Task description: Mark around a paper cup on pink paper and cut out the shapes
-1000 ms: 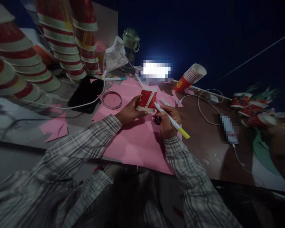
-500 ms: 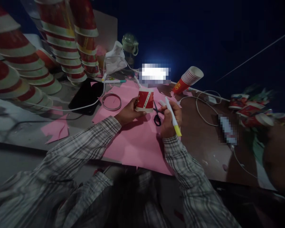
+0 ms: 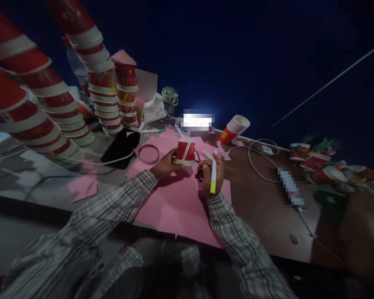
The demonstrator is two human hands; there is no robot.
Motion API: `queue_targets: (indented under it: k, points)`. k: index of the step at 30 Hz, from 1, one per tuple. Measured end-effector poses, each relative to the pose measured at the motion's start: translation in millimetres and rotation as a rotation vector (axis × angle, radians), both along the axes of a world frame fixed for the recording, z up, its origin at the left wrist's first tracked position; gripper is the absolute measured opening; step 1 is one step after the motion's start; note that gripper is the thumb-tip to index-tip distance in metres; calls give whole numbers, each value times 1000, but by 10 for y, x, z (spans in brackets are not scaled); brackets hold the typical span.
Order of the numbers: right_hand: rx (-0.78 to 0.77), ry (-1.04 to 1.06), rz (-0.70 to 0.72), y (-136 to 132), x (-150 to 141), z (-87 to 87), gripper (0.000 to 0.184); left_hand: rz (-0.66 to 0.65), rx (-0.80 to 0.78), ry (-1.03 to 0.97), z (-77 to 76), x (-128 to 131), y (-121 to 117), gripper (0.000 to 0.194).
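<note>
My left hand [image 3: 166, 165] is wrapped round a red and white paper cup [image 3: 185, 152] that stands upside down on a large pink paper sheet [image 3: 177, 199]. My right hand [image 3: 210, 176] is closed on a white marker with a yellow end [image 3: 212, 176], its yellow end pointing toward me. Black scissors [image 3: 198, 159] lie on the pink sheet between the cup and my right hand, partly hidden by the fingers.
Tall stacks of red and white cups [image 3: 102, 95] fill the back left. A black phone with a white cable [image 3: 120, 142], a tape ring [image 3: 148, 153], a tipped cup stack [image 3: 234, 128], white cables [image 3: 262, 160] and more cups [image 3: 318, 162] lie on the table.
The camera has tilted up, so the table sits lower in view. My right hand has turned the marker from slanting to nearly upright. My left hand stays on the cup.
</note>
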State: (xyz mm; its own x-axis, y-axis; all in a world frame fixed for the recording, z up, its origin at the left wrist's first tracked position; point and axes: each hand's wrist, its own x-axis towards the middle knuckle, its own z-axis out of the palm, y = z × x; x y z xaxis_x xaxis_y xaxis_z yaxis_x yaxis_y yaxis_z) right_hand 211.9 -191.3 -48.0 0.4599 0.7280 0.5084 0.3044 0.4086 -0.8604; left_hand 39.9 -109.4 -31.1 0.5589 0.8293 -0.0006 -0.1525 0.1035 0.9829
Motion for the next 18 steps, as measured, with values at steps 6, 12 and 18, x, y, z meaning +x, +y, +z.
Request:
queue_targets:
  k: [6, 12, 18]
  points:
    - [32, -115, 19, -15, 5, -60, 51, -1, 131, 71, -12, -19, -44, 88]
    - [37, -186, -46, -13, 55, -103, 53, 159, 235, 221, -55, -36, -51, 93]
    - [-40, -267, -97, 28, 248, -199, 59, 354, 248, 167, 2, -179, 128, 72]
